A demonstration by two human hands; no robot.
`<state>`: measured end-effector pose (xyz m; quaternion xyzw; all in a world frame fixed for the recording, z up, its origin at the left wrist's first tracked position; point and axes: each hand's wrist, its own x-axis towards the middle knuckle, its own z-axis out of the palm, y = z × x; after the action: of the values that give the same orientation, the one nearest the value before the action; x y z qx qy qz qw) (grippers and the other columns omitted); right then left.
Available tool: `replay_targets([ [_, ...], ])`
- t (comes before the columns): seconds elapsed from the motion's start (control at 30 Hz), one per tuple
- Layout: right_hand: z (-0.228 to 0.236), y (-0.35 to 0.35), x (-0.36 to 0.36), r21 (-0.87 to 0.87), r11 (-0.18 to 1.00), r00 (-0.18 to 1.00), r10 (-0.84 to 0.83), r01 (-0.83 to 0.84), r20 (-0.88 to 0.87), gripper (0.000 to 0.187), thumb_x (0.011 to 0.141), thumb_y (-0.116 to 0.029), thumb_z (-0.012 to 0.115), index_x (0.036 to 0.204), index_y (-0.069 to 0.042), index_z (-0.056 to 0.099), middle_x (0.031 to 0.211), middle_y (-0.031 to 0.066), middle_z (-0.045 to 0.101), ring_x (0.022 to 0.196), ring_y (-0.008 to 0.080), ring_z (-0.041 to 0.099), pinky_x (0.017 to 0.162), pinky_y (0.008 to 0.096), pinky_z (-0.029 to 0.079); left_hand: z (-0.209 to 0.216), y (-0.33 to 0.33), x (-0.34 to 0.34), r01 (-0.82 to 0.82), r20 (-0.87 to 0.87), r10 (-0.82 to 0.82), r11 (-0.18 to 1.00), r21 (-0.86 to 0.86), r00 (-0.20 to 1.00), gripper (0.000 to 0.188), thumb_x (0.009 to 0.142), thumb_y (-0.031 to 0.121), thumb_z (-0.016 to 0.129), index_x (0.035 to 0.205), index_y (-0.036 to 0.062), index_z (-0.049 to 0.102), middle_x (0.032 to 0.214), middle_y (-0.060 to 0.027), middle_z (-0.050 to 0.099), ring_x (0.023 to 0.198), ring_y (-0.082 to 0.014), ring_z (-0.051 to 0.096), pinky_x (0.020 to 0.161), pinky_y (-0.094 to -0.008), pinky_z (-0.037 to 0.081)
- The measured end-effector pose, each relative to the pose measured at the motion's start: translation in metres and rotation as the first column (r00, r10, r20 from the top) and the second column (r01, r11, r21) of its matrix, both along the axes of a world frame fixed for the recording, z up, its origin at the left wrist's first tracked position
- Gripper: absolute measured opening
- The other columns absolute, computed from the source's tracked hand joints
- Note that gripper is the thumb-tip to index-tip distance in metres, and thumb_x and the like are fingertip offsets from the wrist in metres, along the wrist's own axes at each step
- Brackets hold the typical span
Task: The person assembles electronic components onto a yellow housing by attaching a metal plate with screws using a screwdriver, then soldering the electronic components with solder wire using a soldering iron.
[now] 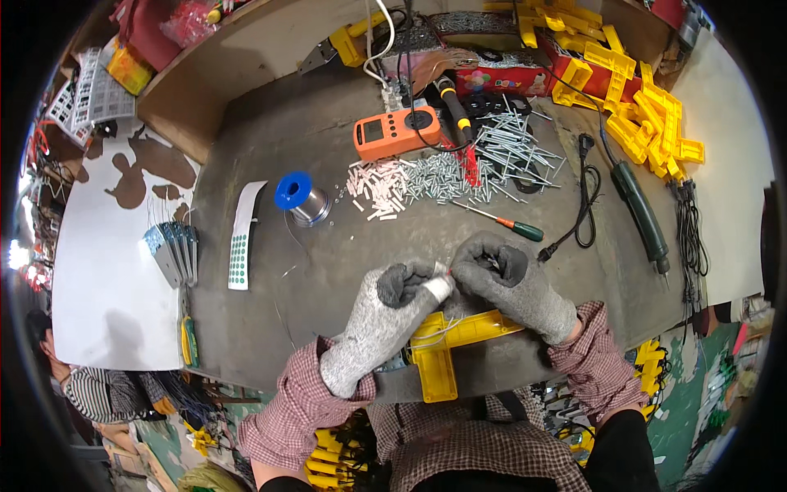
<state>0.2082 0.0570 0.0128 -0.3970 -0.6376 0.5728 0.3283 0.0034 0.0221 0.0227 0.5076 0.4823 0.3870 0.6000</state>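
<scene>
My left hand [393,316] and my right hand [516,283], both in grey work gloves, meet fingertip to fingertip near the front of the bench. Each is closed in a pinch. A speck of red shows between the fingertips, but what they hold is too small to make out. Just below them lies a yellow plastic housing [434,373], a long part with an arm reaching right under my right hand. Thin white wires [434,330] loop over its upper end. A metallic part beside it is half hidden by my left forearm.
Ahead lie pink sleeves [379,187], metal pins [508,152], an orange multimeter [398,133] and a screwdriver [502,221]. A solder spool [307,205] and a sticker strip [240,246] lie left. At right are a black cord [589,197], a power screwdriver [641,213] and piled yellow housings [656,123].
</scene>
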Motion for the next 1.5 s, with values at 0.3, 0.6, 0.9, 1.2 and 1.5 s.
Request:
replay_targets([
  [0.3,-0.008,-0.023,0.008,0.567,0.737,0.88,0.082,-0.37,0.467,0.021,0.087,-0.022,0.07,0.103,-0.009,0.067,0.092,0.0097,0.066,0.083,0.0315,0.068,0.071,0.0398,0.054,-0.026,-0.071,-0.006,0.217,-0.574,0.247,0.754,0.62,0.781,0.018,0.082,0.012,0.067,0.098,0.0052,0.061,0.096,-0.0098,0.065,0.089,-0.0243,0.064,0.086,-0.0413,0.049],
  [0.6,-0.029,-0.003,-0.005,0.108,0.992,0.958,0.035,-0.068,0.283,0.034,0.09,-0.035,0.066,0.102,-0.003,0.067,0.092,0.0155,0.066,0.085,0.0267,0.067,0.077,0.0363,0.052,-0.047,-0.064,-0.014,0.2,-0.407,0.102,0.747,0.634,0.908,0.025,0.072,0.015,0.072,0.096,0.0129,0.065,0.094,-0.005,0.065,0.095,-0.0278,0.059,0.094,-0.0491,0.041],
  [0.9,-0.018,-0.012,-0.004,-0.036,0.999,0.99,0.014,-0.009,0.139,0.031,0.095,-0.027,0.061,0.1,0.003,0.067,0.094,0.0087,0.067,0.086,0.0139,0.062,0.078,0.0316,0.05,-0.022,-0.025,0.004,0.327,-0.694,0.467,0.644,0.692,0.548,0.016,0.081,0.015,0.069,0.096,0.0095,0.069,0.089,-0.007,0.067,0.088,-0.0292,0.061,0.09,-0.0472,0.043],
  [1.2,-0.022,-0.008,-0.004,0.08,0.992,0.986,0.09,-0.101,0.141,0.029,0.098,-0.026,0.058,0.11,0.0,0.062,0.092,0.0087,0.065,0.086,0.0118,0.06,0.079,0.0303,0.049,-0.029,-0.027,0.003,-0.169,-0.088,0.192,0.962,0.216,0.978,0.018,0.09,0.008,0.066,0.106,-0.0008,0.063,0.116,-0.0186,0.063,0.115,-0.0276,0.06,0.098,-0.0374,0.047],
  [1.5,-0.013,-0.005,-0.001,-0.276,0.951,0.988,0.118,-0.141,-0.098,0.022,0.097,-0.018,0.06,0.112,-0.002,0.059,0.093,0.0016,0.063,0.084,0.0054,0.059,0.078,0.0212,0.05,-0.036,-0.025,-0.004,-0.138,0.008,0.139,0.976,0.165,0.99,0.019,0.09,0.011,0.068,0.105,-0.0007,0.066,0.125,-0.0208,0.055,0.121,-0.0279,0.054,0.101,-0.0381,0.044],
])
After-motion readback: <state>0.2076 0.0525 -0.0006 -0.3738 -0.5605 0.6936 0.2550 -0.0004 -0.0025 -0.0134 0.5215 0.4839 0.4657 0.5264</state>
